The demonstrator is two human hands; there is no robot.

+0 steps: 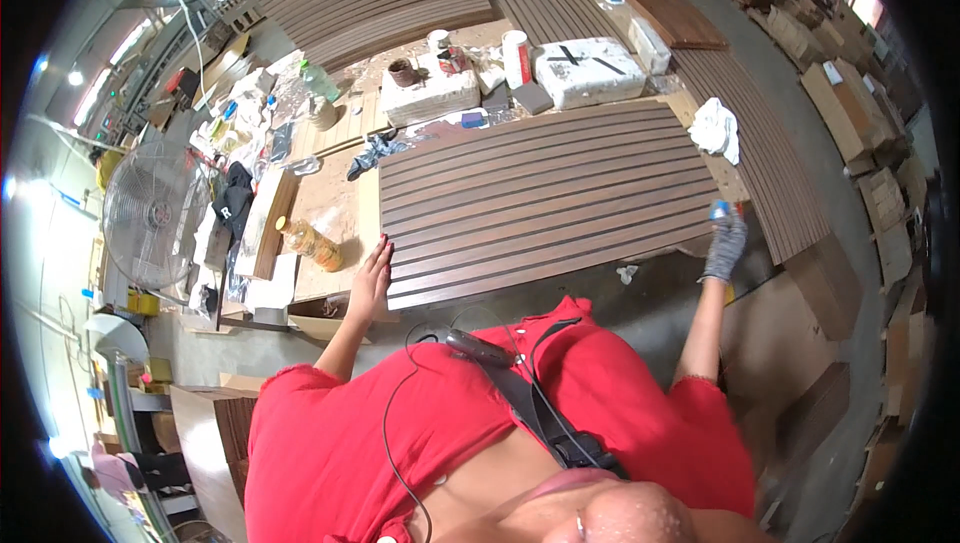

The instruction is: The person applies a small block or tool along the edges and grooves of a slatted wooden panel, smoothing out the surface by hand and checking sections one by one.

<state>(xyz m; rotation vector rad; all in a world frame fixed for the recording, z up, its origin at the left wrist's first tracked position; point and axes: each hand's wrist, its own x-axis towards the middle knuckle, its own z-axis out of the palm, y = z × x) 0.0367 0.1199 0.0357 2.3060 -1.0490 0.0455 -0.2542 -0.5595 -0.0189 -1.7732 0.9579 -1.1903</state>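
A dark brown slatted wooden panel (545, 198) lies flat on the workbench in front of me. My left hand (372, 273) is bare and rests flat, fingers apart, on the panel's near left corner. My right hand (724, 243) wears a grey glove and is closed around a small object with a blue top (719, 209) at the panel's near right corner. What that object is stays unclear.
White foam blocks (590, 71), cans and a white cylinder stand behind the panel. A plastic bottle of amber liquid (310, 243) lies at the left, beside a floor fan (150, 213). More slatted panels (770, 153) and a white rag (716, 129) sit at the right.
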